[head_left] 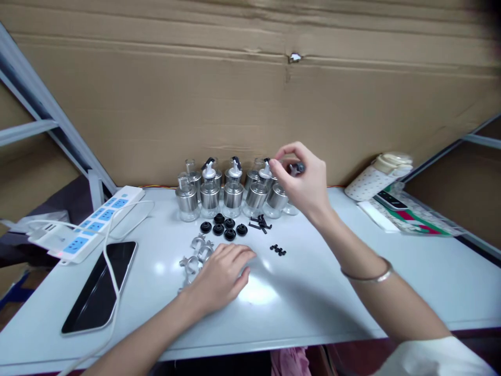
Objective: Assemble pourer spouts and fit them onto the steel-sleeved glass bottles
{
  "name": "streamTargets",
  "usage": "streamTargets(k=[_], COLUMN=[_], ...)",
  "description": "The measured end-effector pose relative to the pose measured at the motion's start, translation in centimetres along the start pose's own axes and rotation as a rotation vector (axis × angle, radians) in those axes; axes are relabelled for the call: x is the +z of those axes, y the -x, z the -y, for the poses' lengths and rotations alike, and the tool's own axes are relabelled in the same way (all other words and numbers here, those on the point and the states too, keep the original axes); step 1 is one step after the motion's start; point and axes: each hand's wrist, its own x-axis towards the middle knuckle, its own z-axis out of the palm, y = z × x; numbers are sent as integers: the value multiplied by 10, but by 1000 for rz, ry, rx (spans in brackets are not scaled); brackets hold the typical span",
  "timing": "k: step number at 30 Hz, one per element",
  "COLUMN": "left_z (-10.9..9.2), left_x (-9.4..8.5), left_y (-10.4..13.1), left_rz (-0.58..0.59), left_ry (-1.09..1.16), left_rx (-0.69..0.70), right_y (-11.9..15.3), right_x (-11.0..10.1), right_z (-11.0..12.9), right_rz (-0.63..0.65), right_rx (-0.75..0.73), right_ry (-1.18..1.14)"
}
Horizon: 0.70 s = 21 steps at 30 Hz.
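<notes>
My left hand (223, 274) rests palm down on the table, fingers loosely stretched and holding nothing. Beside its wrist lie several silvery-grey clip-like plastic parts (191, 265), partly covered by the hand. At the back, my right hand (307, 180) pinches thumb and forefinger at the black flap of a pourer spout (266, 168) on a bottle. A dark-tipped grey piece (296, 168) shows inside the curl of that hand; whether it is held or stands behind cannot be told. Several glass bottles with metal sleeves (210, 197) stand in rows, some topped with white pourer spouts (235, 169).
Black round stoppers (229, 234), thin black flaps (261, 224) and tiny black pieces (278, 250) lie before the bottles. On the left are a power strip (97, 224), a cable and a tablet (102, 287). A flask (378, 175) lies at right; cardboard (235, 104) walls the back.
</notes>
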Motion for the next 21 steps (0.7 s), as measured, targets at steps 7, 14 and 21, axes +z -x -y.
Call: streamTargets(k=[7, 14, 21], left_z=[-9, -4, 0], left_x=[1, 9, 11], left_y=[-3, -1, 1], left_rz=[113, 118, -24], left_ry=[4, -98, -103], left_rx=[34, -25, 8], right_y=[-22, -11, -2], right_x=[68, 142, 141], right_z=[60, 63, 54], right_rz=[547, 637, 613], right_rx=[-255, -208, -274], right_ry=[302, 485, 430])
